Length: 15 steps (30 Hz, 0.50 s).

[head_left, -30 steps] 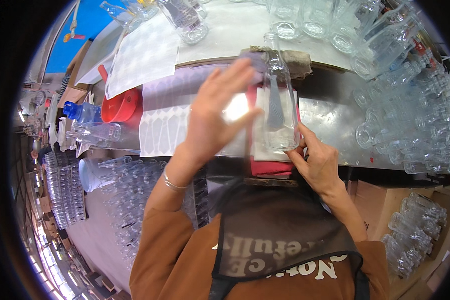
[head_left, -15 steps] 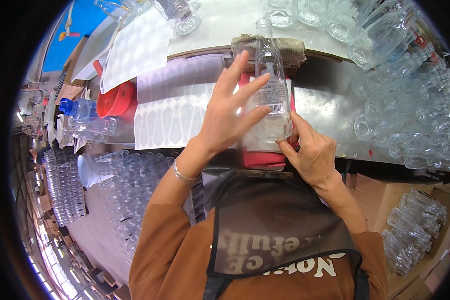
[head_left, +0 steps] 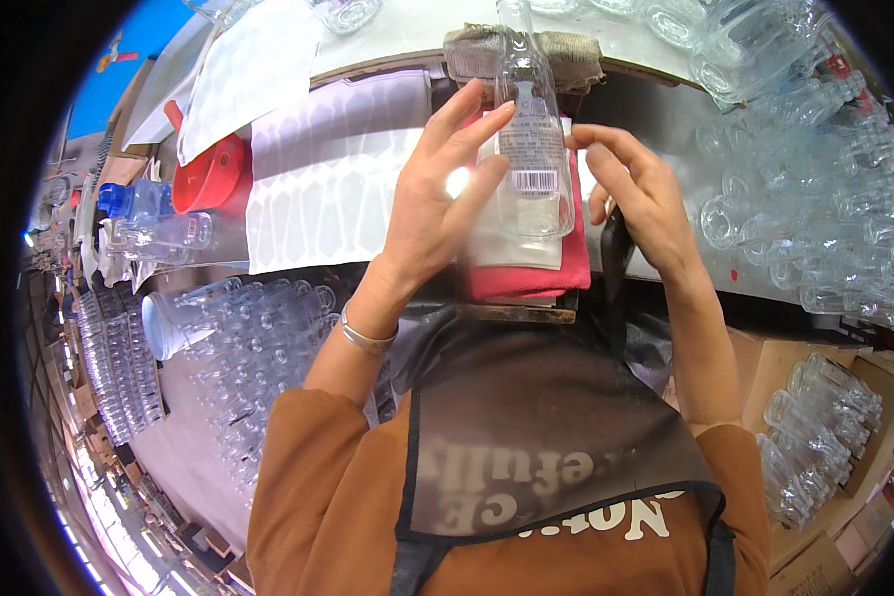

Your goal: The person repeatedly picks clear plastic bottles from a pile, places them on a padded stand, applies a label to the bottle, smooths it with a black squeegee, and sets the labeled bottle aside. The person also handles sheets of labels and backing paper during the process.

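Keep the labelled glass bottle (head_left: 534, 159) square to the pink cloth's (head_left: 526, 283) near edge; left hand (head_left: 429, 194) spread, right hand (head_left: 648, 199) loosely curled, fingers apart.

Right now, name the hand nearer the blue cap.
Left: the left hand is right of the blue cap; the right hand is farther right, beyond the glass bottle.
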Available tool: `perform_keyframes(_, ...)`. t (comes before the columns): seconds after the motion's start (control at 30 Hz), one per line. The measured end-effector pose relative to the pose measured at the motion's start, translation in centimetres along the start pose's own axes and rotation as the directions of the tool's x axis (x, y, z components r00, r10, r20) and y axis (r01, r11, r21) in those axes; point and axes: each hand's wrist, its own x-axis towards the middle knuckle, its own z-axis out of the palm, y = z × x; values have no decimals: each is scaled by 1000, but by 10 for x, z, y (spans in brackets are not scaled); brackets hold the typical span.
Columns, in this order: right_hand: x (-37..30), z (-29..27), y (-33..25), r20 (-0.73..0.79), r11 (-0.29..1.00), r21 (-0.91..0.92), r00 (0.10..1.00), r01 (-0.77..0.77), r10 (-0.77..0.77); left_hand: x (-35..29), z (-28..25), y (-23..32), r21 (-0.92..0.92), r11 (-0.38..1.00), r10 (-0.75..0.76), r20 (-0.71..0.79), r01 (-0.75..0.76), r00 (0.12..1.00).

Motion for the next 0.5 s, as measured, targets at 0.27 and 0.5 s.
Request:
perform_keyframes(0.27,14,11,7,-9,988,-131,997,80,-82,1,8,-2,94,992,87,-14,-86,996)
perform_keyframes(0.5,16,13,8,-39,983,-138,991,125,-131,2,11,-5,96,991,95,-18,-93,995)
